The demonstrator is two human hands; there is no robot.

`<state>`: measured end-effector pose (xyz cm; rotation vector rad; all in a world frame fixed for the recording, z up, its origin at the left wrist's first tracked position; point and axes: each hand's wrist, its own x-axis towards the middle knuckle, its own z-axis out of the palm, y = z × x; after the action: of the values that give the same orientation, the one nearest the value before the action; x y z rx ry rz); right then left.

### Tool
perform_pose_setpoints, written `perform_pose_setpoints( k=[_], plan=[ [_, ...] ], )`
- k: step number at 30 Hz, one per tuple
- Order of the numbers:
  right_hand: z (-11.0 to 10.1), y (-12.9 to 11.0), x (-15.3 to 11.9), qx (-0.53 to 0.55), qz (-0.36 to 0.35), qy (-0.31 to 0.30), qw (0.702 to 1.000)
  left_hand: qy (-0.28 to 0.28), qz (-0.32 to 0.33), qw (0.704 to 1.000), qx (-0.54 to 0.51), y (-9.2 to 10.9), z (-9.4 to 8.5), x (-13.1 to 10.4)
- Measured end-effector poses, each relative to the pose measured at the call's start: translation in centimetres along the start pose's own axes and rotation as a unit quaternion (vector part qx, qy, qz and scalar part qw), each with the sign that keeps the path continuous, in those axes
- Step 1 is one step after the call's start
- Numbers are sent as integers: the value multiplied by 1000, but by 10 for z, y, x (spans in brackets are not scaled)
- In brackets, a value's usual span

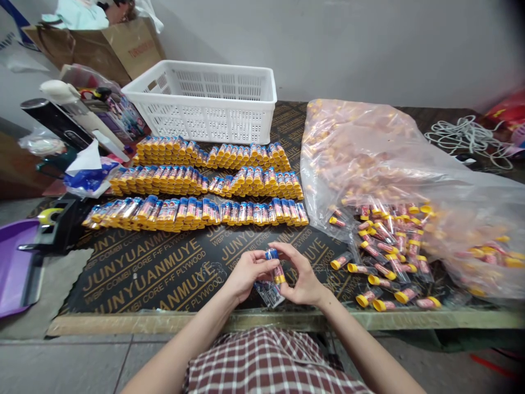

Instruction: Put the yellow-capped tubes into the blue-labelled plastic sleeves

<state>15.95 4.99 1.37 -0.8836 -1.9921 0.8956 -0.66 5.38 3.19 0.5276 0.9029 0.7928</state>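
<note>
Close to the table's front edge, a small tube (pixel 278 269) with a blue cap, a printed label and a yellow base is held between both hands. My left hand (pixel 251 273) pinches it near the blue end. Around the yellow end and the top curl the fingers of my right hand (pixel 303 279). Under the hands lies a clear printed plastic wrapper (pixel 270 295), partly hidden by them. Loose tubes (pixel 385 235) with yellow ends and clear bodies spill out on the right. Beyond my hands, blue-and-yellow tubes (pixel 180 210) stand stacked in rows.
A white plastic basket (pixel 229 117) stands behind the rows. On the right, a large translucent bag (pixel 369 148) holds many more tubes. A black tape dispenser (pixel 61 224) and a purple dustpan (pixel 16 262) are at left. Bottles (pixel 57 123) and a paper bag (pixel 135 49) sit farther back.
</note>
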Motion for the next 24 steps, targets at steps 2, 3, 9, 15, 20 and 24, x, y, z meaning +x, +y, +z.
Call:
perform_pose_setpoints(
  k=[2,3,9,15,20,24],
  plan=[
    [1,0,-1,1,0,1,1000,1,2,1000,2,0,0,0],
    [1,0,-2,-1,-1,-1,1000,1,3,1000,4,0,0,0],
    [-16,7,30,-113,-36,22,993,34,80,985,152,-1,-19,18],
    [-29,38,112,-358,14,-19,933,99,169,742,641,-11,-46,45],
    [-25,47,131,-404,20,-62,913,101,176,724,659,-15,-51,51],
    [-56,46,109,-466,93,1,880,120,172,822,529,-10,-57,51]
  ],
)
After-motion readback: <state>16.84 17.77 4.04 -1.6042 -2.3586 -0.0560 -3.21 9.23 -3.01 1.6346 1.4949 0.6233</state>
